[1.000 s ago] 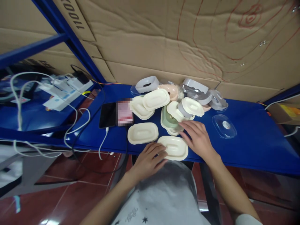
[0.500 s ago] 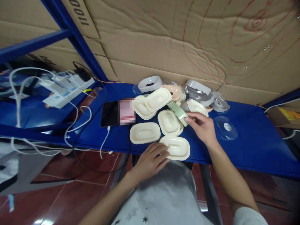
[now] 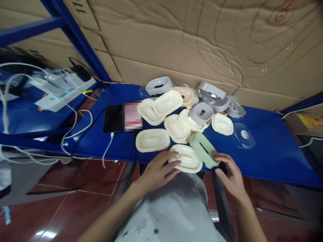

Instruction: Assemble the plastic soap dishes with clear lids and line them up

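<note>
My left hand (image 3: 161,167) is at the left end of a cream oval tray (image 3: 189,159), which looks like a soap dish insert. Its fingers lie over the rim and the thumb is at the near edge. A green slotted soap dish (image 3: 204,148) is tilted against the tray's right side. My right hand (image 3: 230,173) has fingertips and thumb around the green dish's right end. More cream trays lie just beyond, one (image 3: 152,140) to the left and another (image 3: 177,128) behind. A grey slotted dish (image 3: 202,113) rests on cream pieces.
Grey dishes (image 3: 158,85), a peach dish (image 3: 185,95) and clear plastic covers (image 3: 234,106) crowd the back against cardboard (image 3: 161,47). A clear lid (image 3: 244,135) lies right. A black phone (image 3: 113,118) with a white cable and a power strip (image 3: 65,94) are left on the blue table (image 3: 272,151).
My right hand has brought the green dish from the pile toward me, beside the front cream tray, and turned it slot upward. A grey dish and a cream tray now show behind.
</note>
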Available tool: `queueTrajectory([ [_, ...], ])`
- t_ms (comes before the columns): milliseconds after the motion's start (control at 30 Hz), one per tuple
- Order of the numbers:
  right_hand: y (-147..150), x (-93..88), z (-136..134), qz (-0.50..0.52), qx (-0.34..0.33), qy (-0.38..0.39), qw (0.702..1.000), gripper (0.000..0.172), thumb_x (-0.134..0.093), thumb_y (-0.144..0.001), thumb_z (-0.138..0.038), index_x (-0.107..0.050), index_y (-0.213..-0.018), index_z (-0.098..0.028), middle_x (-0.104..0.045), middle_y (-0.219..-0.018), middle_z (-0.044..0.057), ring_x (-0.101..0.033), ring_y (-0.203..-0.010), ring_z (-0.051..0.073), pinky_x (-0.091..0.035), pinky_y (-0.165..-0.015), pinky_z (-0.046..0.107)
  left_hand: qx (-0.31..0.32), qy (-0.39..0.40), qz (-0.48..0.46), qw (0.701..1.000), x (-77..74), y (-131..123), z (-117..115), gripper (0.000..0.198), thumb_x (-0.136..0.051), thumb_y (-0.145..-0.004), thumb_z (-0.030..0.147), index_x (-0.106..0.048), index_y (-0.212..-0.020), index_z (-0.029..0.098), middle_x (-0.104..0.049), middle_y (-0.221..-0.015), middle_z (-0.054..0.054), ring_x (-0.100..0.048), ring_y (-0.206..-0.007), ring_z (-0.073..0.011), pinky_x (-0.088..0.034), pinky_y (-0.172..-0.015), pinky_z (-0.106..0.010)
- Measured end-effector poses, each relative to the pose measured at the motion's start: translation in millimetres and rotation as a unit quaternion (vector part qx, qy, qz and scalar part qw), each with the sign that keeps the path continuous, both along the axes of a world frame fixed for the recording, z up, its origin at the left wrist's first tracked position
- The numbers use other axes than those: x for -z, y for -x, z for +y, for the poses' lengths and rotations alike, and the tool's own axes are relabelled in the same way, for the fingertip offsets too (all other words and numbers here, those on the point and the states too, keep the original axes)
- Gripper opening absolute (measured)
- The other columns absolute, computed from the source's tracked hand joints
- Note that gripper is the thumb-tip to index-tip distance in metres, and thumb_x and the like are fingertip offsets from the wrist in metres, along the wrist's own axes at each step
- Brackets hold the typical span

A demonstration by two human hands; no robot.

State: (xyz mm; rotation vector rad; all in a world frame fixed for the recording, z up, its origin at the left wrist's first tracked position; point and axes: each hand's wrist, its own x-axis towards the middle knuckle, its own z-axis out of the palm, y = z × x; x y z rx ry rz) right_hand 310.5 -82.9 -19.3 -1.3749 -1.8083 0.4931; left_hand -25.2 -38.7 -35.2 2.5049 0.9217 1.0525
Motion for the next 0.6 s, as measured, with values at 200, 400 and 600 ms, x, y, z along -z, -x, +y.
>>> queueTrajectory([
  [200, 15, 4.7, 5, -0.147, -0.027, -0.060, 0.987, 0.037, -0.070, -0.102, -0.031, -0.069, -0.138, -0.033, -0.065, -0.124, 0.010, -0.066, -0.117, 0.028, -0.059, -0.098, 0.044, -0.018, 0.029, -0.006, 0.999, 5.5, 3, -2, 0.055, -0.071, -0.102, 0.032, -0.050, -0.152, 0.030, -0.052, -0.156, -0.016, -0.063, -0.138, -0.0305, -0.065, -0.106, -0.051],
  [400, 33, -2.9, -1, -0.190, -0.090, -0.083, 0.974, 0.039, -0.063, -0.104, -0.022, -0.067, -0.142, -0.031, -0.066, -0.141, 0.009, -0.058, -0.135, 0.031, -0.049, -0.111, 0.052, -0.026, -0.007, -0.005, 1.000, 4.5, 3, 0, 0.057, -0.071, -0.103, 0.031, -0.049, -0.156, 0.027, -0.044, -0.165, -0.017, -0.054, -0.148, -0.0352, -0.061, -0.111, -0.055],
  [600, 53, -2.5, -2, -0.210, -0.137, -0.092, 0.964, 0.040, -0.064, -0.103, -0.020, -0.064, -0.143, -0.026, -0.065, -0.150, 0.009, -0.050, -0.150, 0.031, -0.046, -0.118, 0.054, 0.005, -0.040, 0.012, 0.999, 2.4, 1, 4, 0.036, -0.071, -0.103, 0.027, -0.062, -0.137, 0.020, -0.061, -0.153, -0.013, -0.051, -0.151, -0.0315, -0.057, -0.118, -0.053],
])
